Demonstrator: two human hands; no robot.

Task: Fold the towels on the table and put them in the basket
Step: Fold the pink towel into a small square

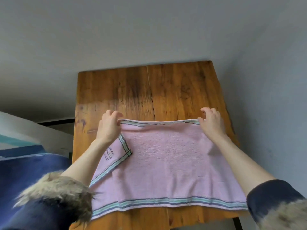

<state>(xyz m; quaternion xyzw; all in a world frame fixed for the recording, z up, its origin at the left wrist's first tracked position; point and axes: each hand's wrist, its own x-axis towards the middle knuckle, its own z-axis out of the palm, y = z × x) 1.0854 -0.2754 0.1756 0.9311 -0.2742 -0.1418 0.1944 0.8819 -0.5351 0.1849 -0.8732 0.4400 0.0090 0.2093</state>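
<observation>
- A pink towel (167,163) with striped borders of green, blue and white lies spread on a wooden table (149,90), covering the near half of the tabletop.
- The towel's near striped edge runs along the near edge of the table and hangs slightly over it at the near left corner.
- The towel's far edge lies about midway across the tabletop, stretched in a nearly straight line between the two hands.
- The left hand (108,126) pinches the far left corner of the towel, thumb and fingers curled round the hem.
- The right hand (211,122) pinches the far right corner the same way, fingers curled over the hem with the thumb beneath.
- Just below the left hand, a corner of the towel is turned over onto the pink cloth, showing its striped border and a small dark printed motif.
- Both forearms reach out over the towel from the near side; the right forearm lies over the towel's right edge.
- Each arm wears a dark sleeve (272,195) pushed up, with a fur cuff (54,190) at the lower left and another at the lower right corner of the view.
- The far half of the table is bare wood with a seam running down its middle.
- A blue fabric surface (25,171) sits to the left of the table, beside its left edge.
- A plain grey wall (149,30) stands behind the far edge of the table.
</observation>
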